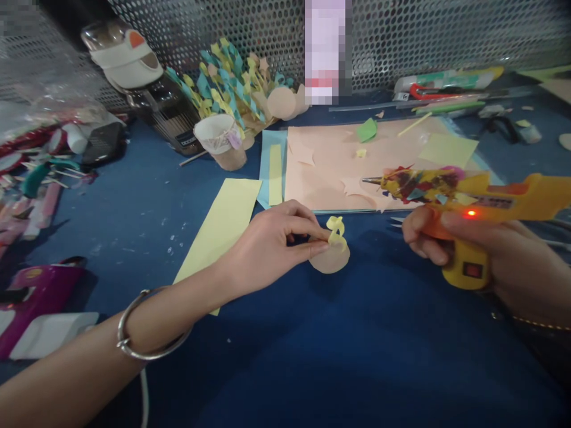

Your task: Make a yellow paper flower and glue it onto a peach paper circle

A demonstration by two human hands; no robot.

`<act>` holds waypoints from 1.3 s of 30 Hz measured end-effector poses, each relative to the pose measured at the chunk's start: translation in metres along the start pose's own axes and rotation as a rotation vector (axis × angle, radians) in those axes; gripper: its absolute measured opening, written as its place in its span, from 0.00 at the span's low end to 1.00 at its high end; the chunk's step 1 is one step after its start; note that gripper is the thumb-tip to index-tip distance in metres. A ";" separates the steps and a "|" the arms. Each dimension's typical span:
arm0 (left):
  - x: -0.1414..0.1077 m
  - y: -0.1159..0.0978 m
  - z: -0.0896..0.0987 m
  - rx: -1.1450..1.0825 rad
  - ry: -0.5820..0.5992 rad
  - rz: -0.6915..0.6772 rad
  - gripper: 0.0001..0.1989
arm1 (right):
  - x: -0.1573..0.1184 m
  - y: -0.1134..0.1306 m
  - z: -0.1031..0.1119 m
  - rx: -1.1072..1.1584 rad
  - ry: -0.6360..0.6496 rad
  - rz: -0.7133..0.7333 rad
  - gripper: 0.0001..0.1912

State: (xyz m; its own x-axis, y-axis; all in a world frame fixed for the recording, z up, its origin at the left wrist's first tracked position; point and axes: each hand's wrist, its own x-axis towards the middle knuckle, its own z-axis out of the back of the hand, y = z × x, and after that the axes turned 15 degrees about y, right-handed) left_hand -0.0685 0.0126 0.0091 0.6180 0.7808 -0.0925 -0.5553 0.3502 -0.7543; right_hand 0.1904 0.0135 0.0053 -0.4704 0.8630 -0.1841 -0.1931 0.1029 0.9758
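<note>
My left hand (285, 238) pinches a small yellow paper curl (338, 229), which stands on a pale round paper disc (331, 261). The fingertips hide part of both. My right hand (446, 238) is wrapped round the handle of a yellow hot glue gun (468, 193). Its metal nozzle points left, above and to the right of the curl, apart from it. A red light glows on the gun's side, and coloured paper scraps cling to its front. Close to the left hand lies a long pale yellow paper strip (227, 220).
Peach paper sheets (325, 160) with a green scrap (367, 130) lie behind the hands. A paper cup (220, 142), twisted paper stems (227, 77) and a dark bottle (165, 107) stand at the back. A purple tool (42, 291) lies at left, pens (450, 108) at back right.
</note>
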 end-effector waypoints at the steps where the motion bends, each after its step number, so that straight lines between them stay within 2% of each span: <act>1: 0.001 0.001 -0.001 -0.009 -0.005 -0.015 0.04 | 0.000 0.000 0.000 0.002 0.000 0.004 0.14; 6: 0.002 0.003 -0.006 -0.032 -0.073 -0.016 0.03 | 0.000 -0.002 -0.001 0.000 -0.001 0.012 0.13; 15: 0.002 0.005 -0.013 0.011 -0.121 -0.053 0.04 | -0.001 -0.002 -0.001 -0.030 -0.002 0.021 0.12; 39: 0.002 0.008 -0.016 0.084 -0.163 -0.120 0.04 | -0.001 -0.003 -0.003 -0.059 -0.032 0.019 0.12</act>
State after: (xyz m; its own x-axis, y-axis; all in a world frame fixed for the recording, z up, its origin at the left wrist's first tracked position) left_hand -0.0629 0.0092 -0.0077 0.5884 0.8015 0.1061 -0.5320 0.4826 -0.6957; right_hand 0.1893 0.0109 0.0026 -0.4470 0.8800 -0.1607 -0.2356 0.0575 0.9702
